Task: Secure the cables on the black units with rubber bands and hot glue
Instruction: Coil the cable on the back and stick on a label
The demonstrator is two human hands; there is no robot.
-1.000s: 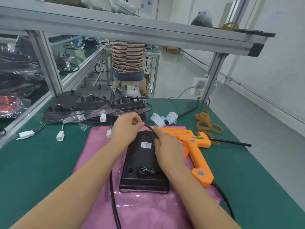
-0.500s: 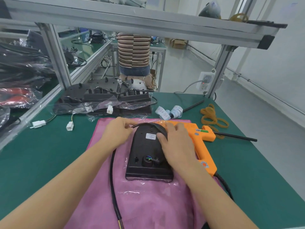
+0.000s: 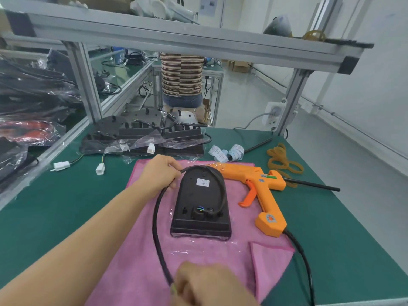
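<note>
Cable [image 3: 157, 217] from the black unit [image 3: 201, 204], which lies at frame centre on the pink cloth [image 3: 220, 257], looks stiff and springy, best gripped near its bends. The left hand [image 3: 161, 174] pinches it at the unit's rounded top; the right hand [image 3: 205, 286], bottom centre, fingers curled, grips its free end.

Left hand [image 3: 160, 173] curled — extended forward; right hand [image 3: 205, 283] curled — near.

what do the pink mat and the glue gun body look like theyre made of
Pink mat: looks like soft microfibre cloth, matte and fuzzy, with one corner folded over. Glue gun: apparently moulded hard plastic, smooth orange with a slight sheen and a visible body seam.
</note>
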